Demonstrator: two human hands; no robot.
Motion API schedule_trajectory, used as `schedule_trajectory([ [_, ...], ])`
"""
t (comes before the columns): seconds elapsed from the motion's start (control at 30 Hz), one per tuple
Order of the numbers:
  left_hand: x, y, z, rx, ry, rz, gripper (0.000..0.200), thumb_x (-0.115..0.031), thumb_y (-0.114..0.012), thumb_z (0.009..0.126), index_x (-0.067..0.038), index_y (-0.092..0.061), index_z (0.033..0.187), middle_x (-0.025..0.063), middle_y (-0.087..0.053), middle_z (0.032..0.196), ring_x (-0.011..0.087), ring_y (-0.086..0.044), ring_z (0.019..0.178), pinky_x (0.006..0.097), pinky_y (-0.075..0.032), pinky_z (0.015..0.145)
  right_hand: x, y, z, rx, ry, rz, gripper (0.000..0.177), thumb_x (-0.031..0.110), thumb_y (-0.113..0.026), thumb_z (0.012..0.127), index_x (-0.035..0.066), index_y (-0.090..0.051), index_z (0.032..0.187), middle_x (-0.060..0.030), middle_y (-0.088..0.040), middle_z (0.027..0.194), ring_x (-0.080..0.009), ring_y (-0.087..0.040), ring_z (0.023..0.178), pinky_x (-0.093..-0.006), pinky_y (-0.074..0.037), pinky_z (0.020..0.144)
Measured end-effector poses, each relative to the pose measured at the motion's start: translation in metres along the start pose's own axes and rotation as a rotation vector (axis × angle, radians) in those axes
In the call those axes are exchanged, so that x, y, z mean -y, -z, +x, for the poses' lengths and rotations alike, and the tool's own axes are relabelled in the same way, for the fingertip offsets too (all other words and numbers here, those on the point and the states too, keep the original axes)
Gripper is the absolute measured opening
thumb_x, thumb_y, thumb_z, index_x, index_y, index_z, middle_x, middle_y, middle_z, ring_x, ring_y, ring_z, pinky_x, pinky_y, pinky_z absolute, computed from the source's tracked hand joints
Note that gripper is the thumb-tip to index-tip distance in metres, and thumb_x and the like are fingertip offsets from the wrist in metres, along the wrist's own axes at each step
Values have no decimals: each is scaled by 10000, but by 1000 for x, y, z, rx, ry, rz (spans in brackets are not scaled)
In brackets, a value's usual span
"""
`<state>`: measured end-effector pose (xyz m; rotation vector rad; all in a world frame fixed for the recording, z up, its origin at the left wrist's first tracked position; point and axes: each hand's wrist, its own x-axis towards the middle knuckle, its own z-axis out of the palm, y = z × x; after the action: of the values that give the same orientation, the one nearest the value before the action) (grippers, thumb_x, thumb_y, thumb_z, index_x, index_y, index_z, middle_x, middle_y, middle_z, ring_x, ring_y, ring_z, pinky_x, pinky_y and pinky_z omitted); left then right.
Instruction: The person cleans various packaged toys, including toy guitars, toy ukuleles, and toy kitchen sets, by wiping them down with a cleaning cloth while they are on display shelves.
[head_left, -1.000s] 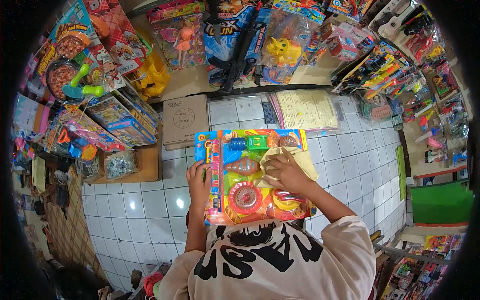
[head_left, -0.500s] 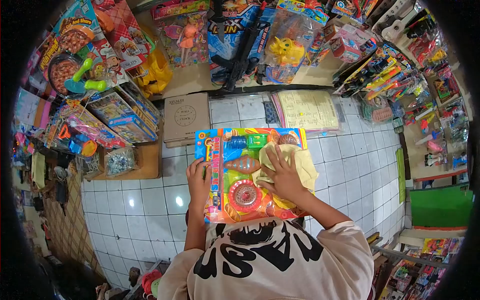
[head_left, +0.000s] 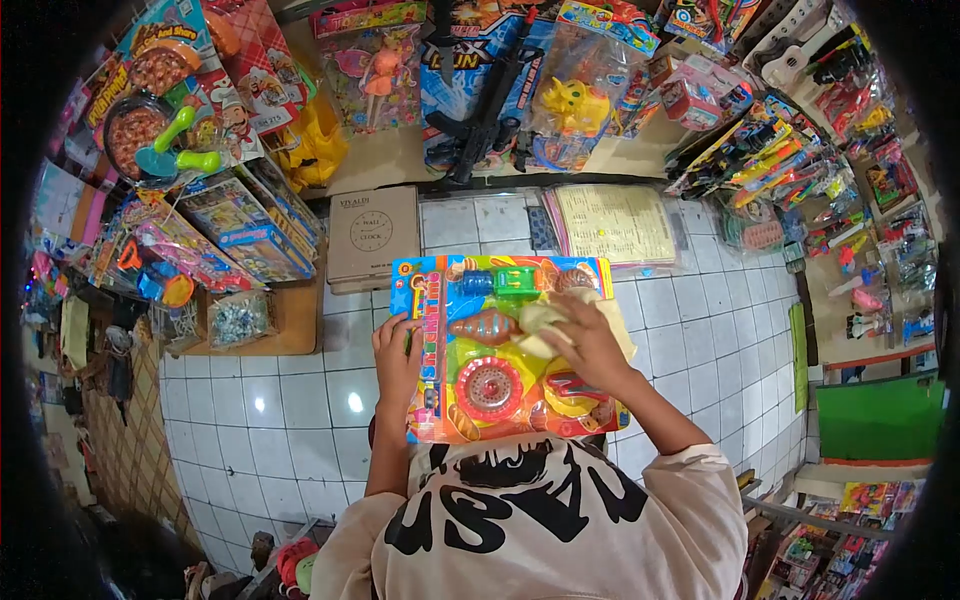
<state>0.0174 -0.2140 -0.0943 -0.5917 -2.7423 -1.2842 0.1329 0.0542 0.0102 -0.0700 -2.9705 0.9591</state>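
You have the toy pack [head_left: 508,350] before you — beyond it, the clock box [head_left: 374,235] lies left, the papers [head_left: 615,225] right, the toy gun [head_left: 490,100] farther back between them.

The right hand [head_left: 588,335] presses a yellow cloth [head_left: 545,325] onto the colourful toy pack [head_left: 490,345].

Two hands: left hand [head_left: 397,352], right hand [head_left: 590,345]; one cloth [head_left: 542,328]; one held toy pack [head_left: 465,345]; one clock box [head_left: 374,238]
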Motion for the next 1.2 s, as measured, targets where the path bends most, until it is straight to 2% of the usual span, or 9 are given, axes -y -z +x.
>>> schedule_trajectory([
  [0.13, -2, 1, 0, 9, 1, -17, 149, -143, -569, 868, -105, -614, 1005, 112, -523, 1146, 298, -441, 1091, 392, -362, 935, 3, -4, 9, -233, -16, 243, 285, 224, -550, 896, 56, -605, 1119, -210, -388, 1351, -355, -328, 1295, -389, -294, 1050],
  [0.3, 0, 0, 1, 6, -5, -5, 150, -133, -571, 863, -105, -615, 1004, 110, -524, 1147, 298, -439, 1091, 393, -364, 934, -6, -47, -2, 23, 134, -364, 370, 312, -623, 818, 87, -626, 1111, -205, -228, 1449, -375, -162, 1366, -597, -190, 1041],
  [0.6, -2, 0, 1, 5, -28, 4, 151, -137, -574, 862, -108, -616, 1004, 102, -527, 1146, 299, -443, 1091, 393, -363, 935, -4, -54, -1, 46, 185, -620, 317, 366, -565, 833, 92, -683, 940, -221, -361, 1378, -322, -195, 1365, -573, -220, 1033],
  [0.7, -2, 1, 0, 0, -22, -1, 148, -138, -574, 862, -109, -616, 1001, 104, -527, 1144, 301, -444, 1092, 396, -362, 937, 1, -28, 3, 244, 143, -456, 263, 286, -554, 865, 66, -695, 896, -191, -452, 1309, -330, -336, 1293, -509, -306, 1008],
  [0.8, -2, 0, -1, -33, -18, 20, 148, -149, -581, 858, -103, -613, 995, 127, -524, 1136, 309, -448, 1087, 404, -359, 939, -19, 1, 9, 228, 49, 62, 220, 211, -545, 875, 50, -695, 872, -176, -506, 1243, -311, -460, 1175, -415, -382, 960],
  [0.83, -2, 0, -2, -66, -24, 48, 156, -159, -590, 853, -95, -609, 995, 138, -523, 1129, 315, -452, 1081, 409, -357, 938, -12, 17, 9, 156, -64, 222, 196, 155, -538, 882, 14, -671, 914, -150, -546, 1179, -266, -527, 1070, -332, -418, 910],
  [0.93, 3, -3, -1, -88, 89, 42, 218, -189, -621, 836, -71, -580, 1015, 160, -507, 1120, 327, -466, 1053, 412, -371, 914, -19, 38, 3, -258, -269, 630, 277, 206, -527, 902, -37, -642, 965, -125, -534, 1200, -258, -512, 1101, -329, -394, 930],
  [1.13, 9, -1, 3, -63, 199, -149, 321, -201, -657, 823, -45, -523, 1070, 151, -488, 1075, 305, -481, 1026, 375, -403, 848, -11, 73, -10, -692, -20, 273, 288, 153, -444, 938, -40, -638, 1028, -134, -501, 1243, -252, -464, 1178, -347, -360, 975],
  [1.2, 2, 3, 4, -114, 201, -125, 332, -201, -661, 819, -44, -514, 1072, 153, -485, 1071, 303, -485, 1022, 372, -422, 819, -1, 86, -16, -737, 22, 285, 379, 257, -413, 965, -49, -607, 1076, -151, -564, 1160, -251, -527, 1107, -349, -392, 947],
])
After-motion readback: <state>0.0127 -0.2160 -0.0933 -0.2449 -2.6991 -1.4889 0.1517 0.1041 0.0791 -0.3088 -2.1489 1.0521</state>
